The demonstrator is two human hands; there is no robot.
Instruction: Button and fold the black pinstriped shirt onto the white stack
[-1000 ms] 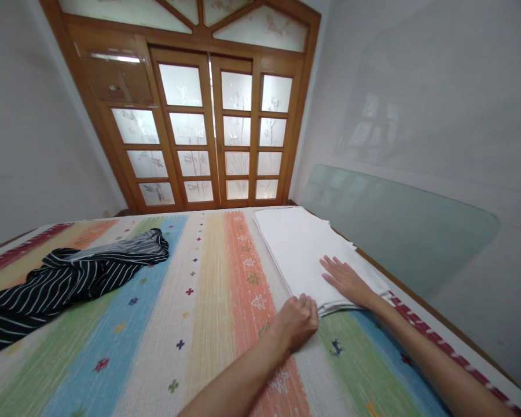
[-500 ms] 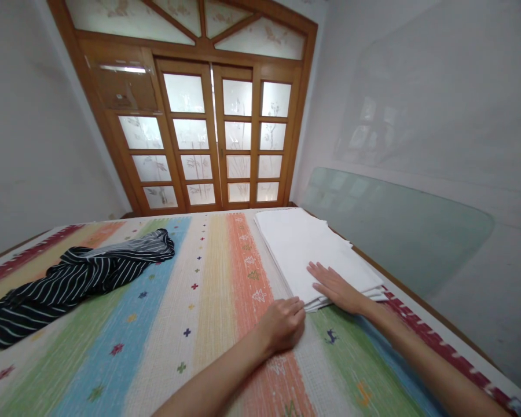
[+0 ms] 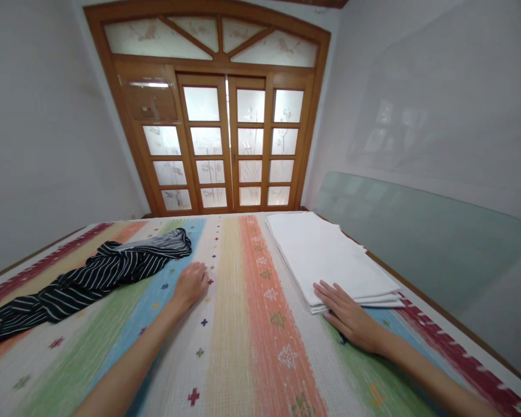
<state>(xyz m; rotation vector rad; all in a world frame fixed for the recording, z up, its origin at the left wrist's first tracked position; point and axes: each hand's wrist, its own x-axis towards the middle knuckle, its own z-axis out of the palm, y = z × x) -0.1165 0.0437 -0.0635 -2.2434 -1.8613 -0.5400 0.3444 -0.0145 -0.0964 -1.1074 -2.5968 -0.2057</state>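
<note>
On the right, a neatly folded stack of white cloth (image 3: 325,249) lies flat, its layered edges showing at the near side. My right hand (image 3: 349,315) rests on its near left corner, palm down with fingers stretched out. Over the striped bedspread (image 3: 234,341), my left hand (image 3: 192,282) is curled into a loose fist, with nothing seen in it. Just beyond and left of that hand is a crumpled black garment with white stripes (image 3: 108,275); a small gap separates them. The undersides of the left fingers are hidden.
A pale green glass-like headboard panel (image 3: 417,231) stands along the right wall. Wooden doors with frosted panes (image 3: 226,139) close off the far end. Plain walls rise on both sides of the bed.
My left hand has left the white cloth's near corner and moved left and forward toward the striped garment. The right hand has slid slightly back to the cloth's near corner. The view has shifted.
</note>
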